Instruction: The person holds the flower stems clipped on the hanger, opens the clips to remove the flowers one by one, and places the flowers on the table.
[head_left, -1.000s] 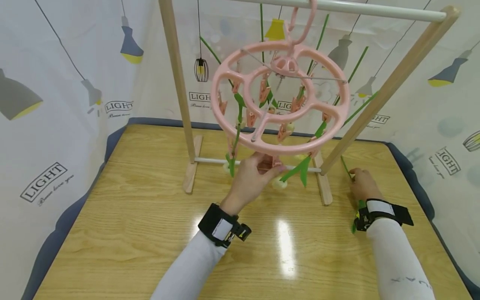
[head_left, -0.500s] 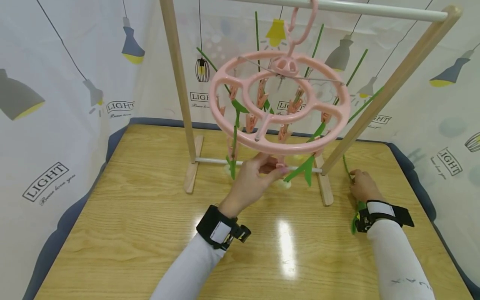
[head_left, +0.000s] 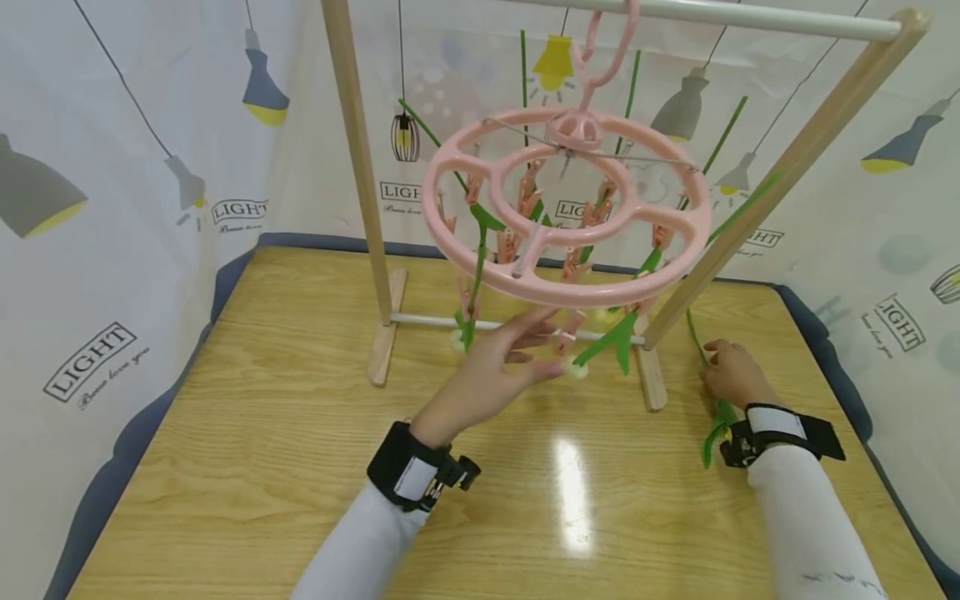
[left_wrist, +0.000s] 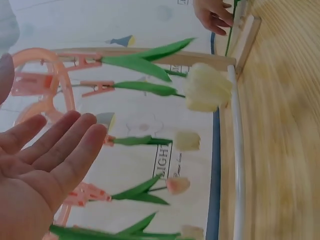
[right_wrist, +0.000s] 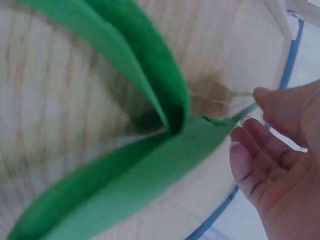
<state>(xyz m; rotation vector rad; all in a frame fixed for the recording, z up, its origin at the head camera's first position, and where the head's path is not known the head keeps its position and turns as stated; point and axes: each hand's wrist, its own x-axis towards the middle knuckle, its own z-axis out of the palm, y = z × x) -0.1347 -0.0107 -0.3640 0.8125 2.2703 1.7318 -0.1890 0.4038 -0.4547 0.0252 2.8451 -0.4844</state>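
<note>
A pink round clip hanger [head_left: 570,296] hangs from a hook, with artificial tulips clipped under it. My left hand [head_left: 483,367] is just below its front rim, fingers extended and apart, beside a pink clip [head_left: 568,332] and a pale tulip [head_left: 576,367]. In the left wrist view, several tulips [left_wrist: 207,87] hang by their clips, and the left hand [left_wrist: 55,155] shows a bare palm. On the right, my right hand [head_left: 738,373] pinches the green stem of another tulip [head_left: 726,414] low over the table. Its leaves [right_wrist: 150,165] fill the right wrist view; its blossom is hidden.
The hanger's hook sits on the white top bar [head_left: 757,21] of a wooden stand [head_left: 780,175]. A white lower bar [head_left: 427,322] joins the stand's feet [head_left: 379,358] on the wooden table [head_left: 285,483]. A lamp-printed curtain [head_left: 315,183] surrounds the table.
The left fingers have come away from the front clip and spread, with the hand drawn slightly back to the left. The hanger has tilted and swung slightly. The right hand stays nearly in place.
</note>
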